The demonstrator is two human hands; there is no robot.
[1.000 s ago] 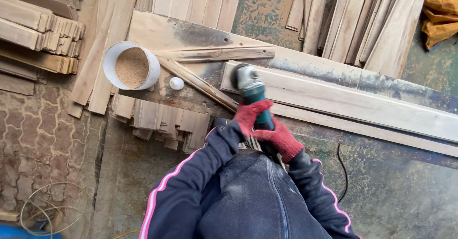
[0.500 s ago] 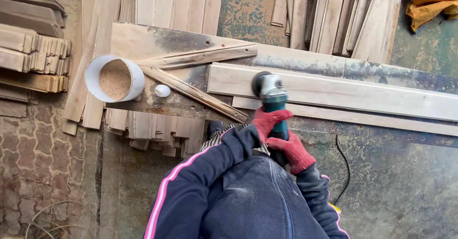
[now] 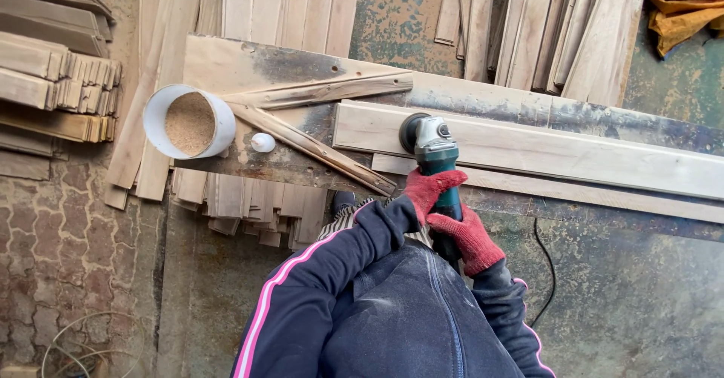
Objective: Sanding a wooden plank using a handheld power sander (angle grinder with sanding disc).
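Both my hands wear red gloves and grip a green and silver angle grinder (image 3: 431, 148). My left hand (image 3: 427, 189) wraps the green body just behind the silver head. My right hand (image 3: 469, 235) holds the rear of the handle, closer to my body. The grinder's head rests on the left part of a long pale wooden plank (image 3: 543, 150) that lies across a dark, worn workbench (image 3: 286, 163). A thinner strip (image 3: 573, 191) lies along the plank's near edge.
A white bucket of sawdust (image 3: 188, 121) and a small white cap (image 3: 262, 142) sit on the bench's left end, beside two crossed rough slats (image 3: 317, 91). Stacks of boards lie at the left (image 3: 53, 84) and back (image 3: 543, 31). A black cable (image 3: 549, 272) trails on the floor.
The grinder has moved rightwards along the plank from its left end over the second. In the last half second it has barely shifted; both hands keep the same grip.
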